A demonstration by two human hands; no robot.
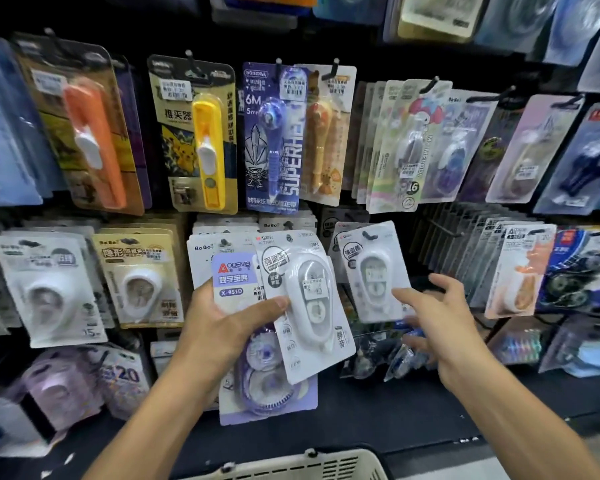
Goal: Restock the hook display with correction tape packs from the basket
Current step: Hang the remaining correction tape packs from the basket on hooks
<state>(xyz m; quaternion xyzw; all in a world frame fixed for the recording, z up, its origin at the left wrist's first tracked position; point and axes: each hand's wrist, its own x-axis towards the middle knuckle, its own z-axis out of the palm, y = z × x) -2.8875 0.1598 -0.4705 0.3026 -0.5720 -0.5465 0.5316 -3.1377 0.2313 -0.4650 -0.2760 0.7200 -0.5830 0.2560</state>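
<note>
My left hand (222, 327) grips two correction tape packs fanned together: a white one (305, 306) in front and a purple one (257, 375) behind it. My right hand (440, 320) is spread open just right of a matching white pack (373, 271) that hangs on a hook in the middle row; the index fingertip touches or nearly touches its lower right edge. The cream basket (312, 465) shows only its rim at the bottom edge, below both forearms.
Hook rows fill the wall: orange (94, 140) and yellow (207, 147) clip dispensers, a blue pen-shaped pack (274, 140), and several white tape packs (49, 292) to the left. More hanging packs (520, 271) crowd the right. A dark shelf ledge (378, 410) runs below.
</note>
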